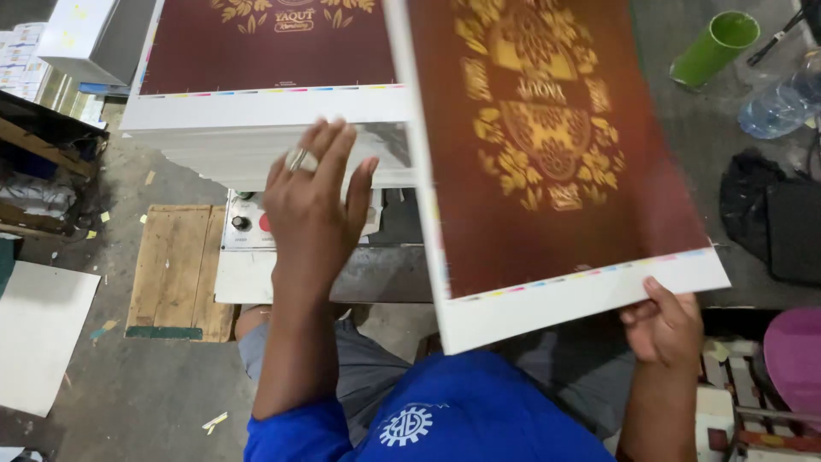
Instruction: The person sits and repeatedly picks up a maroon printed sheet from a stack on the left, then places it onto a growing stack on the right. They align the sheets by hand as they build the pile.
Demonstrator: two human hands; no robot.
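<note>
Printed sheets (556, 162), dark maroon with a gold floral ornament and a white margin carrying a strip of small colour patches, fill the upper right of the view, from about twelve o'clock down to four o'clock. They are lifted and tilted, blurred by movement, so whether this is one sheet or a thin bundle is hard to tell. The right hand (663, 325) pinches the white lower corner at about four o'clock, thumb on top and fingers curled beneath. The left hand (312, 201) is spread flat, fingers fanned and a ring showing, at about eleven o'clock from the middle of the view, over the front edge of the tall stack (265, 111) of matching sheets; whether the palm actually touches that edge I cannot say.

Handling this well seems to call for a firm pinch kept on the margin, not the printed face, and support spread wide so the sheet does not crease. The flat hand looks well placed to steady the stack against slipping. Below it sits a pale control panel (244, 224) with knobs. A green cup (714, 47) lies at two o'clock.
</note>
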